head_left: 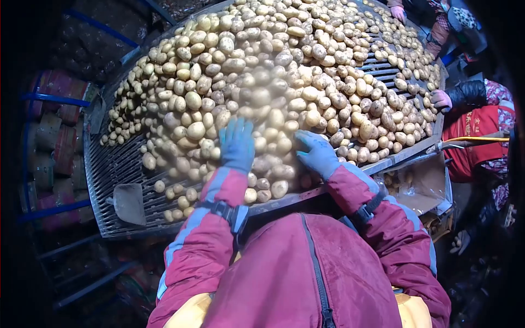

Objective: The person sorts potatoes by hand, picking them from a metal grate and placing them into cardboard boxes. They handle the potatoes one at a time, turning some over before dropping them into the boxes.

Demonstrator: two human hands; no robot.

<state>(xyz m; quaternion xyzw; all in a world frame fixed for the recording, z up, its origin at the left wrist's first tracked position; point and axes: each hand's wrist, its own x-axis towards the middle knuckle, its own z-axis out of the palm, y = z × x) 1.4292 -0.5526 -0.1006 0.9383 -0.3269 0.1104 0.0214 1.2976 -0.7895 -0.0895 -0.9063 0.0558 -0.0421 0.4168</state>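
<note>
Potatoes (262, 76) are lying heaped across a slatted metal sorting table (109, 169) that is filling the middle and upper part of the frame. At the bottom, the person's maroon jacket (295, 273) is taking up the near view, its sleeves reaching up to the table's near edge. Both hands are wearing blue gloves and are resting flat on the pile, fingers spread and gripping nothing: the left hand (237, 144) just left of centre, the right hand (317, 153) just right of it, a little apart. Potatoes under and between them are showing as a blur. Lower left, a metal scraper plate (130, 203) is lying on bare slats. Farther off, at the right edge, a co-worker's pink-gloved hand (440, 99) is touching potatoes; another gloved hand (397, 12) is showing at the top right.
</note>
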